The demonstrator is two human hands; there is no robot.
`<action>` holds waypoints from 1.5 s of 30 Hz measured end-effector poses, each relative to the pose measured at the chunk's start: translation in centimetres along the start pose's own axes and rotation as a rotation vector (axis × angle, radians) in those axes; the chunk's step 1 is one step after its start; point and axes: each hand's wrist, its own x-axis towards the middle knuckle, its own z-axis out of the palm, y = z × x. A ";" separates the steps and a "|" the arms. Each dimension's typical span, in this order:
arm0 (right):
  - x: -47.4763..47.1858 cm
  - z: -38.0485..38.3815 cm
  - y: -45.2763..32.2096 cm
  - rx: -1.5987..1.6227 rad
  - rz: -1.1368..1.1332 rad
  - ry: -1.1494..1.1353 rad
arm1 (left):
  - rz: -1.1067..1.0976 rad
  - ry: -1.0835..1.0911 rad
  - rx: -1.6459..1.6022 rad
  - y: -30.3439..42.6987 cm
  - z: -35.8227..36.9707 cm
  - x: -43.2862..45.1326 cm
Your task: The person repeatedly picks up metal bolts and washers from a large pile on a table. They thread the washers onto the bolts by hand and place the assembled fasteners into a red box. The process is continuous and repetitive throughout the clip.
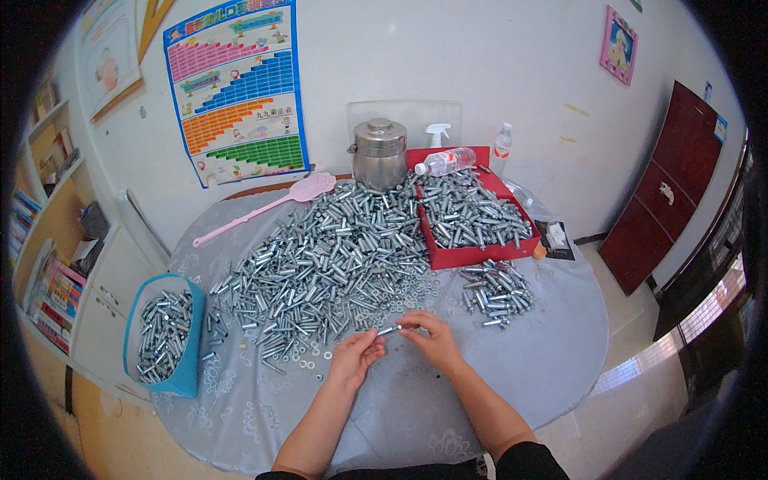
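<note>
Between my two hands is a small metal expansion bolt, lying nearly level just above the tablecloth. My left hand pinches its left end between thumb and fingers. The fingertips of my right hand close on its right end, where a nut or washer may sit; the fingers partly hide it. Right behind my hands spreads a large heap of metal sleeves and bolts. Loose washers lie along its near edge. A smaller pile of assembled-looking bolts rests to the right of my right hand.
A red box full of bolts stands behind right, and a blue fabric bin of metal parts at the left. Behind the heap are a steel pot, a pink fly swatter, a spray bottle and plastic bottles. Grey cloth covers the table.
</note>
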 end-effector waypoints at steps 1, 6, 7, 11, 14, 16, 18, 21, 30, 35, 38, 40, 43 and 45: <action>-0.1 0.1 -0.3 0.005 -0.002 0.002 | 0.019 0.015 0.034 0.0 0.1 -0.1; -0.3 -0.3 0.7 -0.122 0.221 -0.048 | 0.102 0.027 0.182 -0.1 1.0 -0.6; -0.3 -0.5 1.2 -0.129 0.338 -0.078 | 0.107 0.020 0.182 -0.3 1.0 -0.5; -0.4 -0.4 1.2 -0.137 0.410 -0.057 | 0.126 0.029 0.163 -0.9 1.2 -0.6; -0.4 0.6 0.8 0.102 0.292 0.092 | 0.125 0.043 0.131 -1.0 0.8 -0.2; -0.6 0.0 0.9 0.036 0.319 -0.027 | 0.129 0.055 0.105 -1.0 0.6 0.0; -0.8 -0.3 1.2 -0.015 0.332 -0.081 | 0.143 0.075 0.082 -0.9 0.6 -0.1; -0.7 -0.2 1.0 -0.035 0.269 -0.057 | 0.131 0.069 0.087 -0.4 0.9 -0.3; -0.6 -0.1 -0.1 0.078 0.258 -0.125 | 0.138 0.063 0.090 -0.4 0.7 -0.3; -0.5 0.2 -0.7 0.061 0.248 -0.059 | 0.150 0.074 0.101 -0.4 0.6 -0.3; -0.8 -0.7 2.1 0.096 0.303 -0.156 | 0.145 0.069 0.110 -0.4 1.1 -0.4; -0.8 -0.9 1.9 0.061 0.317 -0.116 | 0.143 0.078 0.131 -0.4 1.4 -0.5; -0.7 -0.4 0.3 0.127 0.242 -0.085 | 0.153 0.057 0.184 -0.5 1.7 -0.6; -0.5 -0.2 -0.2 0.132 0.209 -0.120 | 0.181 0.011 0.216 -0.8 1.6 -0.7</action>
